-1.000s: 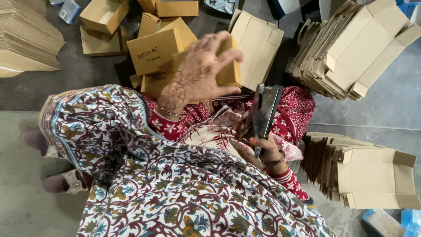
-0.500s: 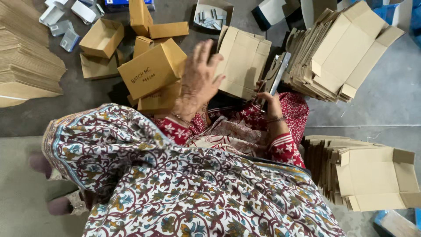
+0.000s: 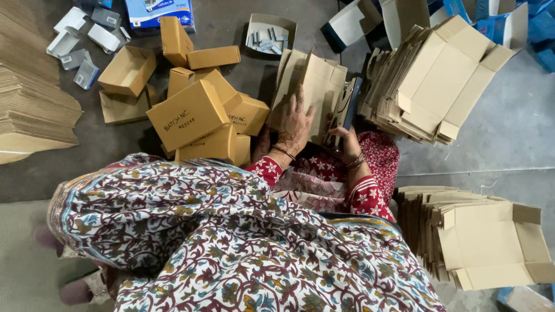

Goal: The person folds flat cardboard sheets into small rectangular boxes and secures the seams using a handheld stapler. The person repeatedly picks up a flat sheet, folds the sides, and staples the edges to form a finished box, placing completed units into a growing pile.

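Flat cardboard box (image 3: 312,86) sits in the upper middle of the frame, standing on the floor (image 3: 509,133) — the left hand (image 3: 296,122) lies spread on its face, fingers open, pressing rather than gripping. Just to the right, the right hand (image 3: 347,140) is wrapped around a dark stapler (image 3: 348,110) at the box's edge. Finished brown boxes (image 3: 199,118) pile up left of centre — a fanned stack of flat blanks (image 3: 439,81) rests at upper right, another stack (image 3: 474,237) at lower right. A small tray of staples (image 3: 270,34) lies at the top.
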### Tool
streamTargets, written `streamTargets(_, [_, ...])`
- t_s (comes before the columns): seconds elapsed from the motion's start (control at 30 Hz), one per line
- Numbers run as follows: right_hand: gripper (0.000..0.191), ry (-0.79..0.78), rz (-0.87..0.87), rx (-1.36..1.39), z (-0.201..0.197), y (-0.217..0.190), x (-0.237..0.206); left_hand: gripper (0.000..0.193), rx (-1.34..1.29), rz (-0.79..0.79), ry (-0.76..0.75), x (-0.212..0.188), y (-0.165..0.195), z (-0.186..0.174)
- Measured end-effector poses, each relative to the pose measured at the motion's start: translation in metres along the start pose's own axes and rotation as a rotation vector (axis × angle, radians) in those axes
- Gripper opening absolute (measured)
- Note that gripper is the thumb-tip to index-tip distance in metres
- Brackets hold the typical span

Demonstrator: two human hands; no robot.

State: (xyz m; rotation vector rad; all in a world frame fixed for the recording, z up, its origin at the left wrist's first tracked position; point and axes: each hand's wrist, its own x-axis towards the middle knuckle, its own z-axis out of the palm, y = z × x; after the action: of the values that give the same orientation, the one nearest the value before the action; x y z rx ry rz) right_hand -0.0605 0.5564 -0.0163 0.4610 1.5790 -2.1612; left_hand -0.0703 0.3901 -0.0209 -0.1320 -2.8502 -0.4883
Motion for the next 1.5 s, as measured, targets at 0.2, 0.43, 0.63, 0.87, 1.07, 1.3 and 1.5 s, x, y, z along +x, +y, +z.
streamTargets(0.2, [0.067,0.023,-0.073,-0.085,-0.001,0.007,-0.002,0.076,-0.669,-0.237,0.173,0.016,-0.024,-0.022])
streamTargets(0.43, [0.089,0.311,-0.421,-0.977,0.022,0.002,-0.013,0.054,-0.749,-0.548,0.021,-0.032,-0.057,-0.085])
streamTargets(0.63, [0.05,0.226,-0.548,-1.293,0.037,0.002,0.003,0.051,-1.456,-0.468,0.053,-0.089,-0.071,-0.108])
streamTargets(0.87, [0.045,-0.103,-0.498,0.178,0.01,-0.008,-0.029,0.055,-1.507,-0.371,-0.156,-0.103,-0.049,-0.095])
streamTargets(1.07, [0.031,-0.226,-0.554,0.117,0.017,-0.009,-0.07,0.038,-1.638,-0.362,0.016,-0.095,-0.04,-0.109])
streamTargets(1.3, [0.019,-0.175,-0.471,0.116,0.01,0.0,-0.077,0.02,-1.876,-0.139,0.117,-0.096,-0.036,-0.113])
streamTargets(1.5, [0.016,-0.166,-0.581,-0.248,0.046,0.0,-0.103,0.038,-1.461,-0.229,-0.003,-0.099,-0.025,-0.105])
